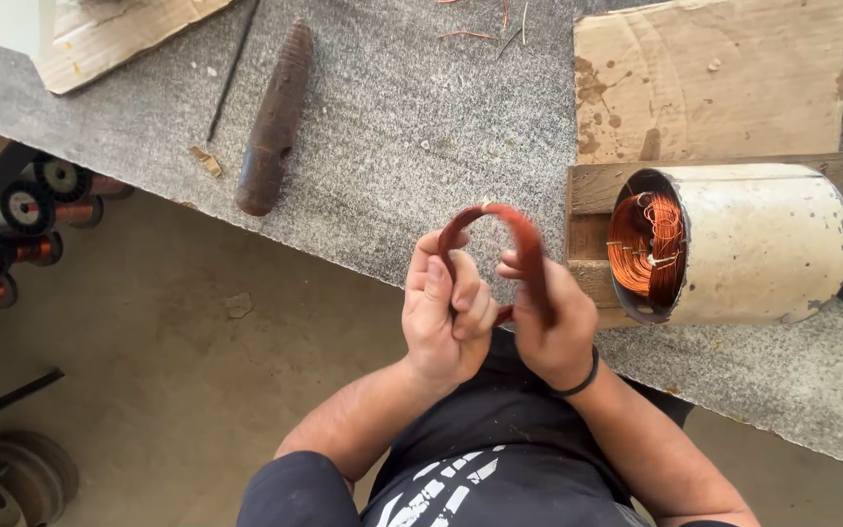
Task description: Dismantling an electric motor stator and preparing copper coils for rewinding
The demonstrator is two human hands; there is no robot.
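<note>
While it arches above the edge of the grey bench (382,127), the copper wire loop (509,234) sits clamped in both hands: left hand (446,317) and right hand (550,327), close together. A cream motor shell (763,244) lies just right, a dark wooden wedge (273,122) farther left.

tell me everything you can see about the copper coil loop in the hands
The coil is a bundle of reddish-brown copper wire bent into an arched loop, open in the middle. It is held up above the edge of the grey bench. The left hand pinches its left leg between thumb and fingers; the right hand wraps its right leg. Its lower ends are hidden behind the hands. It touches nothing else.
</note>
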